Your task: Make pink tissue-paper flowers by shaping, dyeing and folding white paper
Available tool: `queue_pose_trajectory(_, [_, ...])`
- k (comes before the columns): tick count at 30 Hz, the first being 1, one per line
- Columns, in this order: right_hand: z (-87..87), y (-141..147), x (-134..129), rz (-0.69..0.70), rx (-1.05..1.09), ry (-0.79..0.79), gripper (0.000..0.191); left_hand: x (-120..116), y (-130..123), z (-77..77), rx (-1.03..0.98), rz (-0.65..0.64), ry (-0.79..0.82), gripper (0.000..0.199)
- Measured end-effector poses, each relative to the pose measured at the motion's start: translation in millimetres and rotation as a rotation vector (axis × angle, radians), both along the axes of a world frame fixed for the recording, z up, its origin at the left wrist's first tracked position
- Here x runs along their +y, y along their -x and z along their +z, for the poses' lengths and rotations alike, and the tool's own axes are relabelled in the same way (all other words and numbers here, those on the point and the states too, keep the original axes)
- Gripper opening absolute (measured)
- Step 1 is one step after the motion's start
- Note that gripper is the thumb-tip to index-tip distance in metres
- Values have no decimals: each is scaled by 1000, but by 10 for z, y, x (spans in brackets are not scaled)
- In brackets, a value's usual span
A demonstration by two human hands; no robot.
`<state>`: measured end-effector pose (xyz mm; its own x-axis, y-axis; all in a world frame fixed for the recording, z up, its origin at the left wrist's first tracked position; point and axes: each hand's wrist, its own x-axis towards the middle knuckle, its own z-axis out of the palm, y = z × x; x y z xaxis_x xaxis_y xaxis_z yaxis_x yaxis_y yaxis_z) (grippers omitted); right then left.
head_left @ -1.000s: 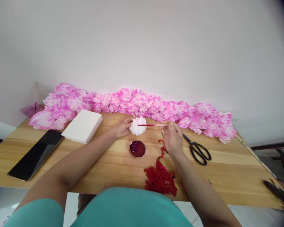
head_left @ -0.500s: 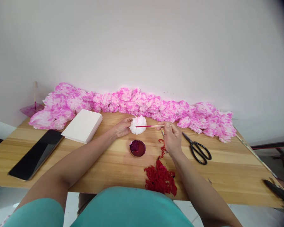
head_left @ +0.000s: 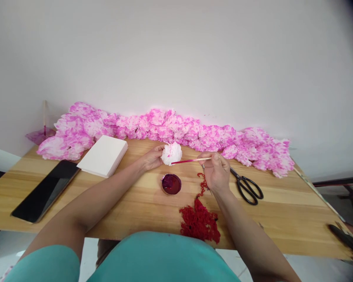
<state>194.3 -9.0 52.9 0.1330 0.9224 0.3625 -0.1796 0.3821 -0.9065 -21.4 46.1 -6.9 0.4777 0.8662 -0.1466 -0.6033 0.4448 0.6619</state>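
My left hand [head_left: 153, 158] is closed on the left side of a white paper flower [head_left: 171, 153], which has a few pink marks on its petals. Between the fingers of my right hand [head_left: 217, 169] is a thin wooden stick [head_left: 191, 160], dyed red over its left part. Its red tip lies at the lower edge of the flower. Below the flower stands a small cup of dark red dye [head_left: 171, 184]. Red yarn [head_left: 198, 221] lies in a tangled heap nearer to me, and a strand runs up beside my right wrist.
Pink-and-white paper flowers [head_left: 161, 125] are piled along the wall. A white stack of paper [head_left: 103, 156] and a black phone [head_left: 45, 192] lie at left. Black-handled scissors [head_left: 248, 190] rest right of my right hand. More tools [head_left: 344, 237] lie at the right edge.
My right hand has shifted slightly right and down, and the stick's tip has gone from the flower's middle to its lower edge. More pink marks show on the petals.
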Motion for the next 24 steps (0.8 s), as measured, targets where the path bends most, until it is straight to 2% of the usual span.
queue_pose_trajectory(7, [-72, -38, -31, -56, -319, 9, 31, 30, 4, -79, -7, 10, 25, 37])
queue_pose_trajectory(10, [-66, -42, -45, -56, -381, -2, 30, 25, 7, -68, -4, 8, 23, 36])
queue_pose_trajectory(15, [-64, -38, -18, -76, -198, 0, 31, 12, 12, -29, 6, 4, 21, 36])
queue_pose_trajectory(20, [4, -19, 7, -4, -5, -35, 29, 0, 10, -4, -6, 11, 27, 35])
queue_pose_trajectory(24, [25, -38, -31, 110, -72, -144, 33, -2, 6, -6, -4, 12, 17, 32])
